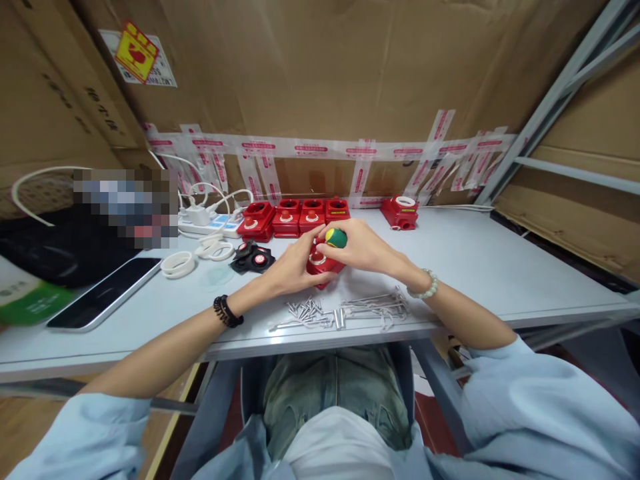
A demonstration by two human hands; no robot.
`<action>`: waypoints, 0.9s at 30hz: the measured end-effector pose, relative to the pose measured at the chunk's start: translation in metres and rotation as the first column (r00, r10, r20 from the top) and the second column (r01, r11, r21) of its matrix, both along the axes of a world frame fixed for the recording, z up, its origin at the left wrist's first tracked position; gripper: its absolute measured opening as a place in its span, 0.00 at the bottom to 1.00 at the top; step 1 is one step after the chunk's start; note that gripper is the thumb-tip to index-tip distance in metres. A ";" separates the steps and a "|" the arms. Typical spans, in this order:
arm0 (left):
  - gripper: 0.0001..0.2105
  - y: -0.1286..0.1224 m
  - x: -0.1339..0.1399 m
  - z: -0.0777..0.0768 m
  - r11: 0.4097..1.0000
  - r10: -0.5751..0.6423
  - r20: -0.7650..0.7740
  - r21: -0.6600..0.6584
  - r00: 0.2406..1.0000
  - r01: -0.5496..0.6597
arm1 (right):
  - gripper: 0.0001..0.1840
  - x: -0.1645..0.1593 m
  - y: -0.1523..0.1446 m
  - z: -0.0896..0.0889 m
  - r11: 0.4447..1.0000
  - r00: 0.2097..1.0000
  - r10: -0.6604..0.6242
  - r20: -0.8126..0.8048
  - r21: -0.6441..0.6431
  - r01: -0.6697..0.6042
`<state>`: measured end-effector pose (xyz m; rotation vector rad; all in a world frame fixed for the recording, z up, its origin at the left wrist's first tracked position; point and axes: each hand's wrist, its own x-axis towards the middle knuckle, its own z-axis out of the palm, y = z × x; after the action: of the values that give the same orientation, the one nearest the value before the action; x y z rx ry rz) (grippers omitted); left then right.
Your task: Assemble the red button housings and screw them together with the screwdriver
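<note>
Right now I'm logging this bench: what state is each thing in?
Left hand: grip around a red housing
Right hand: grip closed on a green handle
Four red housings: in a row
Far-right red housing: white ring on top
Phone: flat, screen dark
Power strip: plug inserted
Short screws: loose, scattered
Long rods: loose, bunched
White rings: loose, some stacked
Black parts: piled together

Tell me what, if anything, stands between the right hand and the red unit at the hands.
Only the green-and-yellow handle, gripped in the right hand at the red unit; its lower end is hidden. The left hand holds the unit's left side. Nothing else visible intervenes.
</note>
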<state>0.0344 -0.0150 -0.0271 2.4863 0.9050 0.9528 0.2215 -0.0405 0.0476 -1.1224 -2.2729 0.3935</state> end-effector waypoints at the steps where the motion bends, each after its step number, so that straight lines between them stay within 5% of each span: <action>1: 0.43 0.001 -0.001 0.000 1.000 -0.010 0.000 -0.013 1.000 0.010 | 0.09 0.002 0.000 0.000 1.000 0.999 0.019 -0.031 0.001 -0.019; 5: 0.39 0.008 -0.013 0.005 0.988 -0.123 -0.025 -0.096 0.992 0.120 | 0.18 0.023 0.012 -0.001 0.993 0.999 0.023 -0.043 0.113 -0.018; 10: 0.38 0.012 -0.019 0.006 0.965 -0.221 -0.040 -0.152 0.974 0.213 | 0.41 0.051 0.024 -0.014 0.993 0.987 0.112 0.113 -0.060 -0.106; 21: 0.37 0.015 -0.019 0.002 0.970 -0.228 -0.048 -0.099 0.972 0.223 | 0.42 0.058 0.031 -0.025 0.979 0.992 0.055 0.111 -0.201 -0.032; 24: 0.32 0.016 -0.025 0.012 0.991 -0.130 0.021 0.040 0.991 0.129 | 0.41 0.061 0.030 -0.021 0.984 0.999 0.031 0.044 -0.175 -0.023; 27: 0.24 0.021 -0.039 0.030 0.967 0.090 0.085 0.232 0.992 -0.108 | 0.39 0.063 0.030 -0.018 0.990 0.993 0.060 -0.099 -0.122 -0.072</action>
<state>-0.0049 0.0060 0.0026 2.5998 0.9492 1.2431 0.2848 -0.0101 0.0299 -1.0677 -2.2316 0.6112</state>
